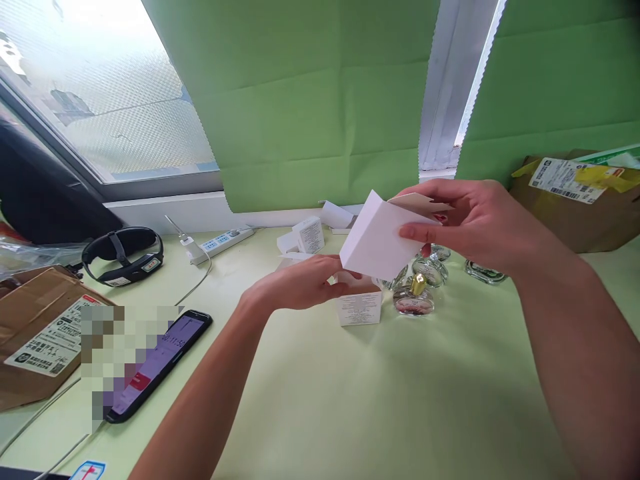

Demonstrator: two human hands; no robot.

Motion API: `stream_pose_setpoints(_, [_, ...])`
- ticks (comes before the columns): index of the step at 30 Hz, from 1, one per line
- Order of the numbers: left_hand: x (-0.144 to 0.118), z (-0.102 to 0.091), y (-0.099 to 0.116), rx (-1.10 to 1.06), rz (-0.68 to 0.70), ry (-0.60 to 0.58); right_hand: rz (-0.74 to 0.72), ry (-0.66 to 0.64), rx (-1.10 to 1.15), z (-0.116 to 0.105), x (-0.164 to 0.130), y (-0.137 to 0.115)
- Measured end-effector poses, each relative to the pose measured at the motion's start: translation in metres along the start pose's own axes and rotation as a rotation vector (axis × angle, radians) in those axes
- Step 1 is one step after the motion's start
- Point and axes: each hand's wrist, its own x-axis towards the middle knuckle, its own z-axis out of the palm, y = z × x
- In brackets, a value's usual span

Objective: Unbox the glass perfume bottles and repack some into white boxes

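The pale green table (350,400) fills the lower half of the frame; its cover looks smooth and matte, and its front edge is cut off at the bottom. Behind it hang two green paper sheets (310,100) with zigzag-cut edges, which hide most of the wall. In the upper left is a window (100,80) of patterned frosted glass, so the outside is hard to make out.

At the far right a brown cardboard parcel (575,200) with shipping labels is partly cut off by the frame. Another cardboard package (35,327) lies at the left edge, and a pixelated patch covers part of it and part of the black smartphone (160,363) next to it. A black head strap (123,257) and a white power strip (225,241) lie near the window sill.

In the centre, the right hand (480,223) holds a small white carton box (377,243) above the table, tilted, with thumb and fingers pinching its open flap at the upper end. The left hand (300,283) touches the box's lower corner with its fingertips, the fingers only slightly apart. Under the box stands a second white box (359,308) with small print that cannot be read. Just beside it stand round glass perfume bottles (414,297), one with a gold cap; the held box hides part of them.
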Motion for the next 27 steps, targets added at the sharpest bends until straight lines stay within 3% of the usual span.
stream_pose_setpoints(4, [-0.001,-0.001,-0.007,0.008,-0.047,-0.004,0.027,-0.051,0.066,-0.003,-0.001,0.007])
stream_pose_setpoints(10, [0.000,0.000,-0.011,-0.002,-0.034,-0.026,0.161,-0.378,0.109,-0.007,-0.001,0.010])
stream_pose_setpoints(15, [0.000,0.000,-0.008,0.009,0.013,-0.041,0.146,-0.594,0.063,0.009,0.004,0.005])
stream_pose_setpoints(22, [-0.002,0.001,-0.009,-0.026,0.004,-0.092,0.069,-0.699,-0.046,0.035,0.008,0.005])
stream_pose_setpoints(27, [-0.001,-0.001,-0.007,-0.037,0.009,-0.103,0.114,-0.718,-0.062,0.028,0.004,0.000])
